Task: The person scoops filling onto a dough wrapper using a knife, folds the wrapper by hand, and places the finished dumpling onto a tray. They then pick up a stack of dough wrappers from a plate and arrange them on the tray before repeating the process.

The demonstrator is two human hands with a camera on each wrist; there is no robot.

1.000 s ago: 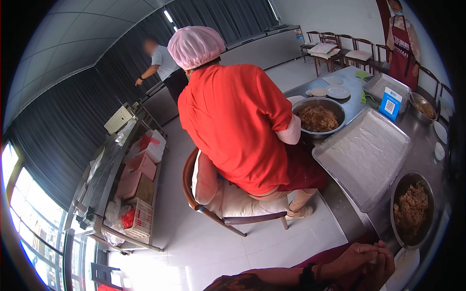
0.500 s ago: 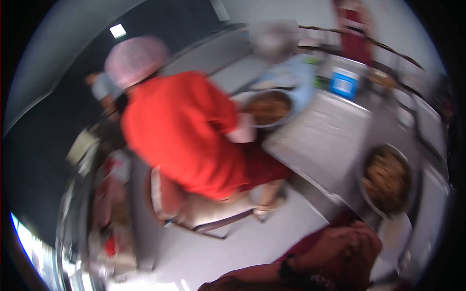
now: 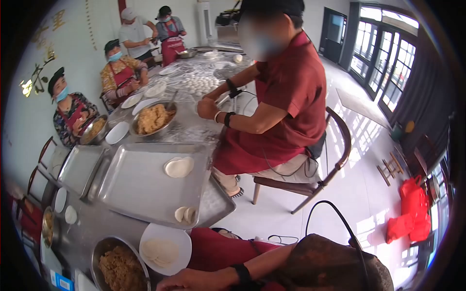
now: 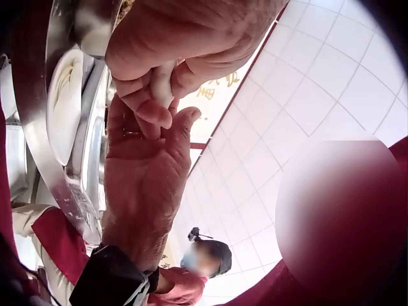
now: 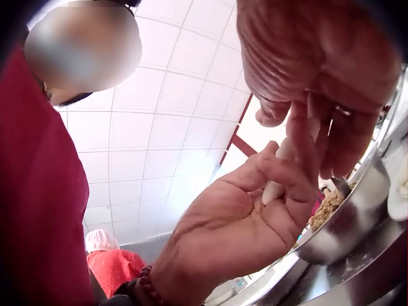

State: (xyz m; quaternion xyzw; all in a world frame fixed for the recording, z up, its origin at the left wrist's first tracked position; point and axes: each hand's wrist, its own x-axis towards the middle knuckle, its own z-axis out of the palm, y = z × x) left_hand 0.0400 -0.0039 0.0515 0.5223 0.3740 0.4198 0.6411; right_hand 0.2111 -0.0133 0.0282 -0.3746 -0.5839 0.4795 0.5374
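In the left wrist view, a small piece of white dough (image 4: 162,86) is pinched by my left hand (image 4: 188,38), its fingers bent. My right hand (image 4: 143,185) meets it from below, fingertips around the dough. From the right wrist, the dough (image 5: 285,156) shows between the curled fingers and thumb of my left hand (image 5: 233,223), while my right hand (image 5: 319,57) holds it from above. The head view has only my right hand (image 3: 187,280) at the bottom edge, beside a plate of round wrappers (image 3: 162,250). There the left hand and dough are hidden.
A bowl of filling (image 3: 121,269) stands left of the plate. Beyond lies a metal tray (image 3: 150,179) with several pale dough pieces (image 3: 178,167). A person in red (image 3: 291,111) sits at the table's right side, near another filling bowl (image 3: 154,119). Others sit or stand farther back.
The head view has swung to the right, away from the person in the pink cap, toward the long table and the person in dark red. Only one of my hands is left in it.
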